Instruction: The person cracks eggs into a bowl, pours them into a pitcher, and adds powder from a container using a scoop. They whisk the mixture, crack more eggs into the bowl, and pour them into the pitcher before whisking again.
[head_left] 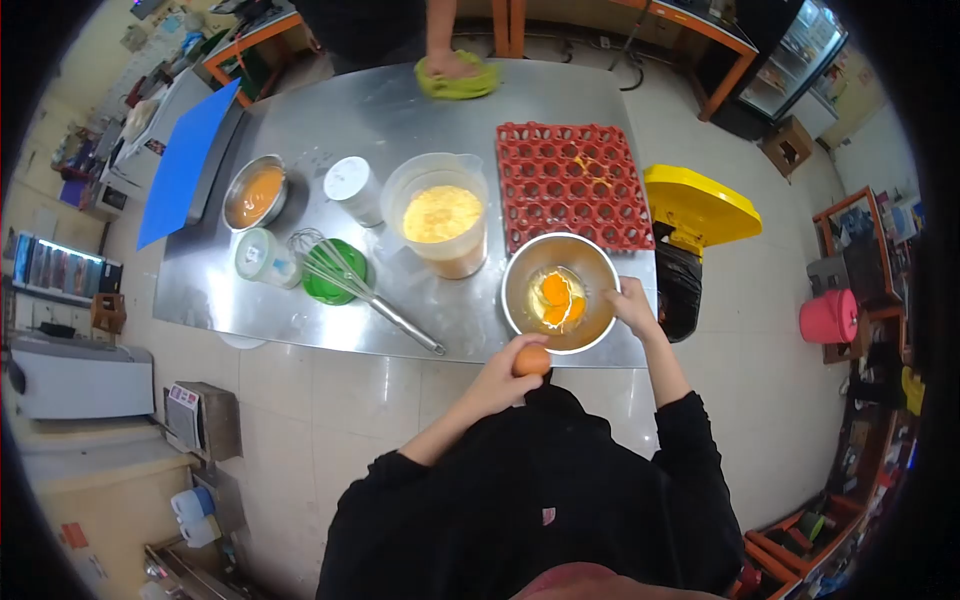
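Observation:
A brown egg [532, 360] is gripped in my left hand [510, 374], close to the near rim of a metal mixing bowl [517, 275]. Inside that bowl lie several yolks [556, 291] in clear egg white. My right hand [632, 305] is closed on the bowl's right rim. Behind the bowl a red egg tray [570, 180] lies on the steel table, with yellow egg smeared on part of it. To the left rests a whisk [365, 292], its wires over a green lid or bowl [335, 275].
A large plastic jug [465, 258] with yellow contents stands mid-table. Left of it are a white-lidded container [354, 192], a clear tub [265, 258] and a bowl of orange liquid [258, 193]. Across the table a person's hand [450, 65] presses a green cloth [465, 86]. A yellow-lidded bin [700, 205] stands right.

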